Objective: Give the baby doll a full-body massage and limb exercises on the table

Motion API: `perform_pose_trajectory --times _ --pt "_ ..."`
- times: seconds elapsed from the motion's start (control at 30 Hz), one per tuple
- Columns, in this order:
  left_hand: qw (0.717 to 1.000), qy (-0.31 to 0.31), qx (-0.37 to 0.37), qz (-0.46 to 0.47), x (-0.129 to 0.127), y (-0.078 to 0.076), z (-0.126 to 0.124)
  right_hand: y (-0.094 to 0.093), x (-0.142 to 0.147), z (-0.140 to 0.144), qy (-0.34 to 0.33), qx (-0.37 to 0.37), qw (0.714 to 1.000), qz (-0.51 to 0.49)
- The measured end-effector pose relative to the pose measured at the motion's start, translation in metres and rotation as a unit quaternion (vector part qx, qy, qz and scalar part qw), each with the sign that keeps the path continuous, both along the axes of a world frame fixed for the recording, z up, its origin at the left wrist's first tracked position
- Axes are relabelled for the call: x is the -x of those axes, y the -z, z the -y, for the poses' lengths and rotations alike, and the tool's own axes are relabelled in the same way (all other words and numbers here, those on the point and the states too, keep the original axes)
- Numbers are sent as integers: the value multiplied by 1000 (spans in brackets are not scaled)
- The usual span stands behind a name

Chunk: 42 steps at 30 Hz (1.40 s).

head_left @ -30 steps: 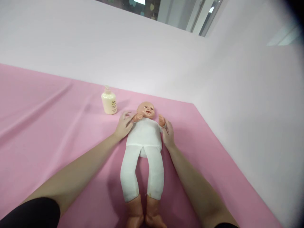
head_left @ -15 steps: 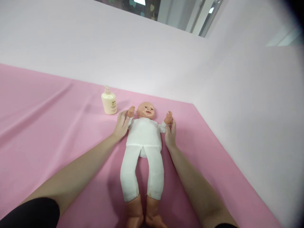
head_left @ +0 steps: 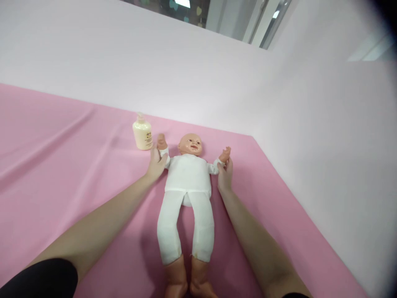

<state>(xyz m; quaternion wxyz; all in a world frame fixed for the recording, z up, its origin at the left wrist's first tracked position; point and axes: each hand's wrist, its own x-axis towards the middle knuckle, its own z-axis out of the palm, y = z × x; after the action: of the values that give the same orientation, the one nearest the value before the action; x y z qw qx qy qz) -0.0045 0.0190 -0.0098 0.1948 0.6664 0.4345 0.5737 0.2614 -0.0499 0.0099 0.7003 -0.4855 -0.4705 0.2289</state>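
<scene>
Two bare hands grip a doll (head_left: 187, 174) lying face-up on the pink sheet (head_left: 62, 165): I see my left hand (head_left: 156, 163) closed around its raised arm beside the cream pump bottle (head_left: 142, 133), my right hand (head_left: 225, 176) closed around the opposite wrist, both arms spread outward

The scene is evenly and brightly lit from above. Soft shadows are cast beside the doll (head_left: 187, 182) onto the pink sheet (head_left: 62, 165). Straight edges are bowed by wide-angle distortion, and the right corners are darkened by vignetting and blurred.
</scene>
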Motion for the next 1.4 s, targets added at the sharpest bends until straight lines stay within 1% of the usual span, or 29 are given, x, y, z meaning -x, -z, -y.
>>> perform_pose_trajectory --times 0.07,0.17,0.23,0.3,0.37,0.43,0.53,0.63,0.73,0.83,0.93,1.03,1.27,1.4 --pt "997 22 -9 -73 -1 -3 4 -3 3 3 -25 9 999 36" --pt "981 66 -11 -185 -3 -7 8 0 5 3 -40 40 995 78" --pt "970 83 -9 -227 -4 -8 10 3 5 1 -46 48 989 132" --pt "966 86 -10 -243 -5 -8 10 5 5 0 -60 39 976 206" --pt "966 83 -9 -243 -6 -8 11 6 6 0 -65 26 964 258" --pt "969 80 -9 -234 -6 -8 11 5 6 1 -53 28 962 265" --pt "976 73 -10 -204 -7 -10 11 6 6 1 -31 53 973 220" --pt "986 58 -7 -153 -8 -12 11 8 5 0 -21 75 982 174" --pt "994 48 3 -98 -7 -13 12 9 5 -1 -8 80 984 158" --pt "996 53 14 -64 -6 -15 13 7 7 0 -10 78 985 151" --pt "996 63 13 -58 -5 -19 16 4 10 3 -34 52 987 147" --pt "996 72 6 -56 -5 -23 20 4 11 4 -36 33 987 154" --pt "996 63 13 -54 -6 -29 26 8 10 1 -34 39 984 171" --pt "997 51 17 -61 -6 -28 25 8 10 1 -21 49 981 186"
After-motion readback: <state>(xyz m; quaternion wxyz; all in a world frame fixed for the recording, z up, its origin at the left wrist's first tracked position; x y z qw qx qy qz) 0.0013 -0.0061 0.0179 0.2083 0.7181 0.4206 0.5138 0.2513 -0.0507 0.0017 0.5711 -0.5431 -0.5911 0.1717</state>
